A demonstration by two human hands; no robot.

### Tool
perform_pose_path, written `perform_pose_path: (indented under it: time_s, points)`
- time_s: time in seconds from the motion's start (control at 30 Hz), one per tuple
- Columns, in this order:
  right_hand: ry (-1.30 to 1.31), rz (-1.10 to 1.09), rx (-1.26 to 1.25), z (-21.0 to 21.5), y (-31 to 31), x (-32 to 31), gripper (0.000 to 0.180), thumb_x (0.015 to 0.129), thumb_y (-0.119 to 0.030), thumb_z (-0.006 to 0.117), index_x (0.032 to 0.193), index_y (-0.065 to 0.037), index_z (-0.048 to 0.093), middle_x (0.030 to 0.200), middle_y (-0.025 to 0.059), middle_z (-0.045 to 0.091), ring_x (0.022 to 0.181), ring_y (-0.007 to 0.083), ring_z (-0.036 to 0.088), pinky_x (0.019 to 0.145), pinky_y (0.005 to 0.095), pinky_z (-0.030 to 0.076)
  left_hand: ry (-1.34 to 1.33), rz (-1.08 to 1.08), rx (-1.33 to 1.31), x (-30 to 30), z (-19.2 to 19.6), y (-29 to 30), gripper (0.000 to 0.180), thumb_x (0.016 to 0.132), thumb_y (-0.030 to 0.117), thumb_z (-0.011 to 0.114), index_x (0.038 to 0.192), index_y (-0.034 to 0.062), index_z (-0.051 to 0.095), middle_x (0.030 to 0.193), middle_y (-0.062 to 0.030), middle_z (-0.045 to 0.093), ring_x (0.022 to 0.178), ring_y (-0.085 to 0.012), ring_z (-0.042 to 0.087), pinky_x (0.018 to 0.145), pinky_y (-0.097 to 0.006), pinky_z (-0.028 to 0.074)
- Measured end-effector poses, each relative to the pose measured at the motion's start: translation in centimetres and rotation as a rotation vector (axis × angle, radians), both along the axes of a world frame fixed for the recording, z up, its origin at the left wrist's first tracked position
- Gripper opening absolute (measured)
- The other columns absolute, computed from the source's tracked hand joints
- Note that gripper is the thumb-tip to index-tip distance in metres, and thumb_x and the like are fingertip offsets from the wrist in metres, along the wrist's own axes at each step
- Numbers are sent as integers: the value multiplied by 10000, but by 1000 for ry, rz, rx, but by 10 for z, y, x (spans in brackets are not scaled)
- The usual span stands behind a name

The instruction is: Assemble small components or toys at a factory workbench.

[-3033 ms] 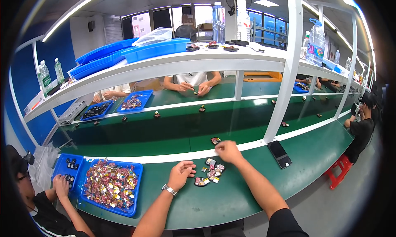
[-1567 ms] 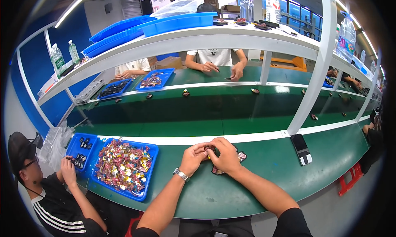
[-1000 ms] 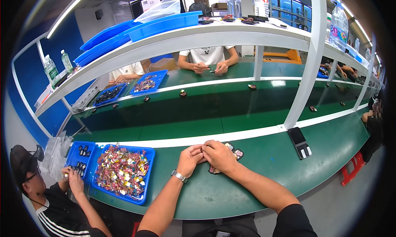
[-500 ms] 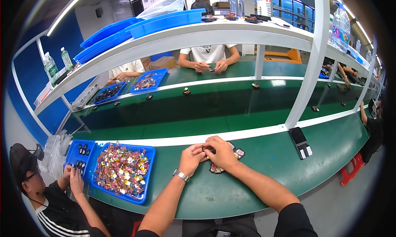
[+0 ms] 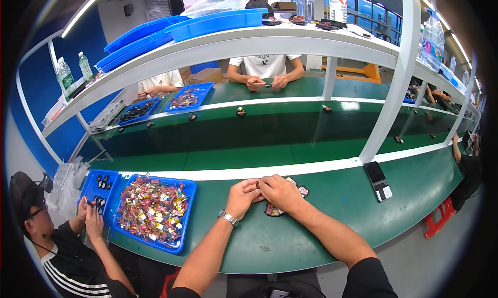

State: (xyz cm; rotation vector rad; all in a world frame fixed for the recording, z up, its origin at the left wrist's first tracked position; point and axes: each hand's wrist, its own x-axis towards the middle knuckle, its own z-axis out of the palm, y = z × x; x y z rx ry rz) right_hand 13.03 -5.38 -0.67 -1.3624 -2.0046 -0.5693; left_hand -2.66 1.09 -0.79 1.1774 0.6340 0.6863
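Observation:
My left hand (image 5: 243, 198), with a metal watch (image 5: 228, 218) on its wrist, is closed in a pinch over the green bench. My right hand (image 5: 283, 195) meets it there, fingers bent and closed. Between the fingertips sits a small dark piece, mostly hidden, whose kind I cannot make out. Just beyond and under my right hand lie small black-edged parts with reddish and pale insides; one dark-rimmed part (image 5: 273, 210) shows below the hand and another part (image 5: 303, 191) to its right.
Left of my arms stands a blue tray (image 5: 191, 215) heaped with small red, yellow and white pieces. A co-worker's hands (image 5: 92, 217) work at a smaller blue tray (image 5: 120, 183). A black phone-like device (image 5: 377, 181) lies right. A white shelf post (image 5: 389, 90) rises beyond; a green conveyor (image 5: 280, 142) carries scattered parts.
The view has shifted slightly. My right hand's fingers have curled closer over the left fingertips, covering more of the small piece. The loose parts on the bench stay in place.

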Motion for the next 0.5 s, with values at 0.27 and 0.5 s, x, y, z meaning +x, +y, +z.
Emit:
perform_pose_path:
  time_s: [0.27, 0.5]
  points:
    - [136, 12, -29, 4, -3, -4, 93, 781, -108, 671, 838, -47, 631, 966, 45, 632, 852, 211, 617, 664, 325, 545, -20, 9, -17, 1, -3, 2, 306, 901, -66, 530, 1207, -80, 535, 1090, -131, 646, 969, -197, 656, 866, -325, 577]
    - [177, 32, -16, 7, -3, -4, 102, 757, -93, 621, 838, -34, 601, 920, 58, 559, 855, 225, 576, 680, 328, 537, 1, -1, 13, 2, -5, 2, 302, 895, -81, 528, 1196, -77, 537, 1086, -138, 646, 964, -197, 658, 851, -312, 578]
